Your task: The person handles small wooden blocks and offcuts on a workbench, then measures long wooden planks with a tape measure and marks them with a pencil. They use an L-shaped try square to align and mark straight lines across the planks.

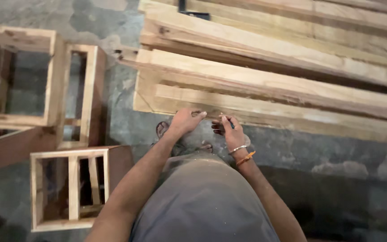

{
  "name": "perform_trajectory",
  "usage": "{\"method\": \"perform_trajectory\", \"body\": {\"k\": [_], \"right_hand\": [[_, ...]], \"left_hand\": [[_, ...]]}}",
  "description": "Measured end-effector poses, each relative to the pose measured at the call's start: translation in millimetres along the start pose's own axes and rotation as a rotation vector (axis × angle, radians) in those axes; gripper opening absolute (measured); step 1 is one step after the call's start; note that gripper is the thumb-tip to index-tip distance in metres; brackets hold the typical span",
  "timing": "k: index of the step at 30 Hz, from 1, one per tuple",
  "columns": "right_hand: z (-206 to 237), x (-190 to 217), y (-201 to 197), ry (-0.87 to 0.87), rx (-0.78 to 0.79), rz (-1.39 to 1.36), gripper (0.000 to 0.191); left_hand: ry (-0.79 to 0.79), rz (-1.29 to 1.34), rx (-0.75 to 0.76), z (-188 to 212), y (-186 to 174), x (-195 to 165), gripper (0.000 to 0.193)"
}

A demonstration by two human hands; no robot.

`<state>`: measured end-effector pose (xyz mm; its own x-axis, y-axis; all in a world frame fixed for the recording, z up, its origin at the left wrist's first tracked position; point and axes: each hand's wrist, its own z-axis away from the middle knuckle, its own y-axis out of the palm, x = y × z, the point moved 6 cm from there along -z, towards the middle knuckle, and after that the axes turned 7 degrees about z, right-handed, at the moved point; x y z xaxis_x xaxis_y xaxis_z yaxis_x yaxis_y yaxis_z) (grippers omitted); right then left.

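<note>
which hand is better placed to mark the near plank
Right, probably. The right hand holds a dark pencil-like tool with its tip by the near plank edge, while the left hand rests fingers on that edge, steadying it.

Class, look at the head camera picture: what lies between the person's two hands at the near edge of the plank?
In the head view, only a short bare stretch of the plank edge lies between the left hand and the right hand, which holds a dark pencil.

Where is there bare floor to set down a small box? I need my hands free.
Bare concrete floor lies right of the right hand, below the planks. A strip separates planks from wooden frames. The left is crowded.
</note>
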<state>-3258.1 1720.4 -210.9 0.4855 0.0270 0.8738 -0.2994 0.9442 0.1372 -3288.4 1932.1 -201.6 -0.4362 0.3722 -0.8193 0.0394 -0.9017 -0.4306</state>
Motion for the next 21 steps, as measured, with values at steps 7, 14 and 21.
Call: {"method": "perform_trajectory", "body": {"k": [7, 14, 21], "right_hand": [[-13.4, 47.1, 84.7, -0.138, 0.127, 0.213, 0.026], [-41.4, 92.6, 155.3, -0.238, 0.049, 0.256, 0.024], [-67.8, 132.9, 204.9, -0.364, -0.174, 0.374, 0.019]], "left_hand": [[-0.063, 0.185, -0.186, -5.3, -98.3, -26.8, 0.038], [0.236, 0.152, -0.413, -70.9, -205.4, -86.3, 0.020], [0.762, -0.167, -0.455, -175.2, -232.0, -144.8, 0.011]]}}
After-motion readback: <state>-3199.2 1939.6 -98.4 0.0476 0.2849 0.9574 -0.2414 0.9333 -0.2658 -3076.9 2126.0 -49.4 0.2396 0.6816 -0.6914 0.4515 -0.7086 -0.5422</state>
